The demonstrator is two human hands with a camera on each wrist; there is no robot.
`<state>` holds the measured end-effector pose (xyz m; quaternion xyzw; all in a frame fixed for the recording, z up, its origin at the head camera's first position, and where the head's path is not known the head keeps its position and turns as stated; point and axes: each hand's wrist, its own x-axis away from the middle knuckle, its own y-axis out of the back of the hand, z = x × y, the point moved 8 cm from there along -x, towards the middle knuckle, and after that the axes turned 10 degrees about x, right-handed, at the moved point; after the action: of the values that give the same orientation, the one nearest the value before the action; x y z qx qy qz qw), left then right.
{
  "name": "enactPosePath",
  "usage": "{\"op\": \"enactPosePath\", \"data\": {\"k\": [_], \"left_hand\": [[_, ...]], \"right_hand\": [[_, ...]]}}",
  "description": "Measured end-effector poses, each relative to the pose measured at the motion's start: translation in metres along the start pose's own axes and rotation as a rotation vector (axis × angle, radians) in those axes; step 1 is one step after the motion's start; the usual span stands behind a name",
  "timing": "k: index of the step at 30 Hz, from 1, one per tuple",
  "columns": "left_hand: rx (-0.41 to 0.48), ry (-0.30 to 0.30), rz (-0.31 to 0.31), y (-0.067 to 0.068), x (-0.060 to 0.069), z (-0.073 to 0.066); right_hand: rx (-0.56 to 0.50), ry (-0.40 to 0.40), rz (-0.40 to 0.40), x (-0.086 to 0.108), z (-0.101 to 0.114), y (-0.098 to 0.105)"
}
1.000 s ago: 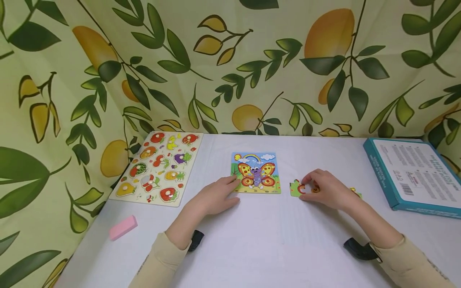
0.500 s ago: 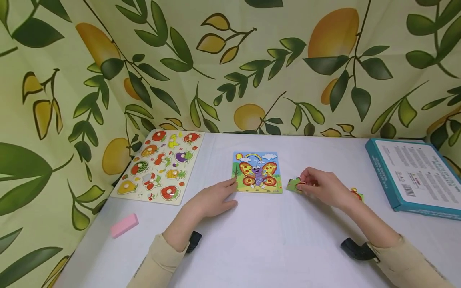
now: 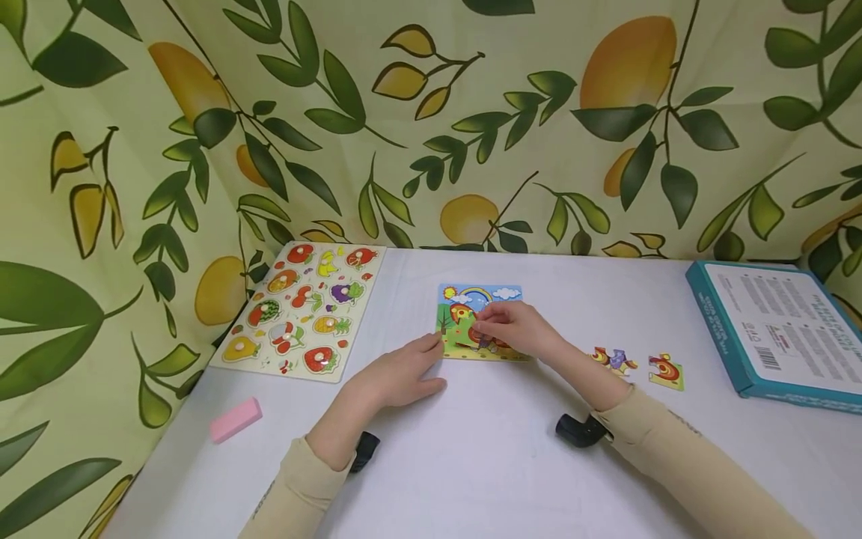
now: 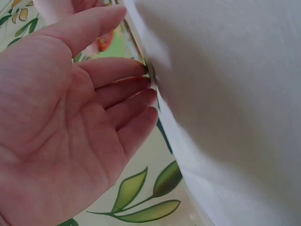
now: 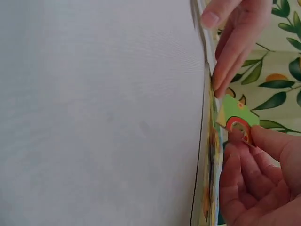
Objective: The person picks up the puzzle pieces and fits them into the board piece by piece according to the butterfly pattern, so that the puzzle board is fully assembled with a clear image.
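Observation:
A square butterfly picture board [image 3: 494, 293] lies at the middle of the table. My left hand [image 3: 397, 372] rests at its left edge with straight fingers; in the left wrist view the palm of the left hand [image 4: 70, 113] faces the camera. Over the board, my right hand [image 3: 521, 328] pinches a green puzzle piece [image 3: 463, 329] between thumb and fingers. The right wrist view shows that piece [image 5: 239, 109] tilted, with a red ring on it. Right of the board lie a purple and orange piece [image 3: 616, 360] and a green and red piece [image 3: 667, 372].
A fruit board [image 3: 350, 322] with knobbed pieces lies at the left, a pink block [image 3: 236, 420] in front of it. On the right is a teal and white box [image 3: 774, 322]. Patterned cloth [image 3: 404, 172] hangs behind the white table [image 3: 471, 449].
My right hand has carried the green piece leftward from beside the board to above it, uncovering the pieces on the right. The left hand has stayed at the board's left edge.

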<state>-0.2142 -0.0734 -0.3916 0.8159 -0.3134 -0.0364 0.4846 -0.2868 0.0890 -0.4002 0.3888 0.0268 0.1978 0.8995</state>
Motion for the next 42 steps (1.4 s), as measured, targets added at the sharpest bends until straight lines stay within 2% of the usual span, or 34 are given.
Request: {"op": "enactPosePath", "data": {"k": [4,10,17,25,34,42], "left_hand": [[0.027,0.001,0.017,0.0,0.001,0.003],[0.064,0.014,0.012,0.003,0.001,0.007],[0.092,-0.022,0.027,-0.001,0.001,0.004],[0.067,-0.014,0.039,-0.004,0.0,0.004],[0.024,-0.003,0.046,-0.005,-0.001,0.005],[0.021,-0.033,0.039,-0.004,-0.002,0.003]], "right_hand": [[0.073,-0.011,-0.004,-0.011,0.003,-0.007],[0.087,0.009,-0.009,-0.018,0.008,-0.012],[0.128,0.047,-0.026,-0.022,0.013,-0.014],[0.166,0.039,-0.052,-0.022,0.016,-0.015],[0.156,0.01,-0.017,-0.026,0.014,-0.018],[0.165,-0.004,-0.01,-0.033,0.011,-0.014]]}}
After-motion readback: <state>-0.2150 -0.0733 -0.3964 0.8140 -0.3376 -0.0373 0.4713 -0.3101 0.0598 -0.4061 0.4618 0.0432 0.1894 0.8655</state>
